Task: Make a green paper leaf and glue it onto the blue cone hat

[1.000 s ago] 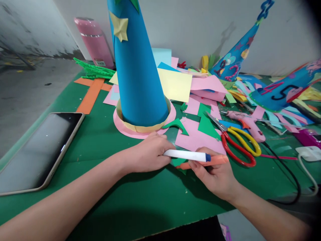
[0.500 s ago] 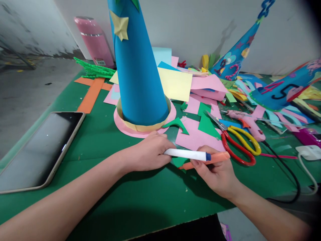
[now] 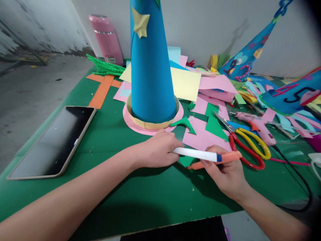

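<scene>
My left hand [image 3: 160, 149] is closed around a white marker [image 3: 197, 154] with a blue end, which points right. My right hand [image 3: 227, 172] pinches a slim orange tube [image 3: 229, 156] that looks like rolled paper, with a reddish tip at its left end. The marker's blue end crosses in front of the tube; whether they touch I cannot tell. A green paper scrap [image 3: 185, 161] lies beneath them. Just beyond my left hand stands a tall blue paper cone hat [image 3: 152, 77], with a yellow star [image 3: 140, 22] and a pink brim [image 3: 129, 122].
Red-and-yellow-handled scissors [image 3: 247, 160] lie right of my right hand, near a pink glue gun [image 3: 263, 129]. A phone [image 3: 55, 144] rests at the left. Behind are a pink bottle [image 3: 107, 40], green pipe cleaners [image 3: 105, 67], paper sheets [image 3: 187, 83] and another decorated hat [image 3: 248, 57].
The view has shifted, so everything sits farther right in the picture. My hands keep the same grip on the marker and orange tube.
</scene>
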{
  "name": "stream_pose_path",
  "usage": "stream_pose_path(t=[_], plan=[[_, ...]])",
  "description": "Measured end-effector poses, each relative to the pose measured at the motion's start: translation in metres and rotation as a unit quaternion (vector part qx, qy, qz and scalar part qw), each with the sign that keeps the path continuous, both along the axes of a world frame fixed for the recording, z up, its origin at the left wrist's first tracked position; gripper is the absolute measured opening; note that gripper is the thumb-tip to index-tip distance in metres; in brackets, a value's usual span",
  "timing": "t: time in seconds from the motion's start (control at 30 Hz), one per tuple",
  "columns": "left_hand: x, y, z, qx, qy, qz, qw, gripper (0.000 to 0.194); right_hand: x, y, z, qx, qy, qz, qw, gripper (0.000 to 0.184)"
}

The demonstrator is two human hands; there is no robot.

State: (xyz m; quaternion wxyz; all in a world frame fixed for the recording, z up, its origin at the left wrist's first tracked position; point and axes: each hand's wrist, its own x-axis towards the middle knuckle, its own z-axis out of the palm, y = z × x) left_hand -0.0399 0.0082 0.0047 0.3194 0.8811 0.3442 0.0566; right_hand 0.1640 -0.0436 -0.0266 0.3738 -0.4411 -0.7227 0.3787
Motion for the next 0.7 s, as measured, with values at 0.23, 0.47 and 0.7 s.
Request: stream_pose_path(t=[0.23, 0.47, 0.7], plan=[[0.0003, -0.0006, 0.0018, -0.002, 0.008, 0.001, 1.000, 0.025, 0.0000, -0.0005, -0.0008, 0.018, -0.008, -0.002, 1.000, 0.013], [0.0003, -0.0004, 0.0000, 0.006, 0.004, -0.001, 1.000, 0.018, 0.0015, 0.0006, -0.0013, 0.009, 0.009, 0.004, 1.000, 0.013], [-0.0002, -0.0013, 0.0003, 0.004, -0.015, 0.001, 1.000, 0.026, 0.0007, 0.0019, 0.0020, 0.004, 0.036, -0.036, 0.999, 0.013]])
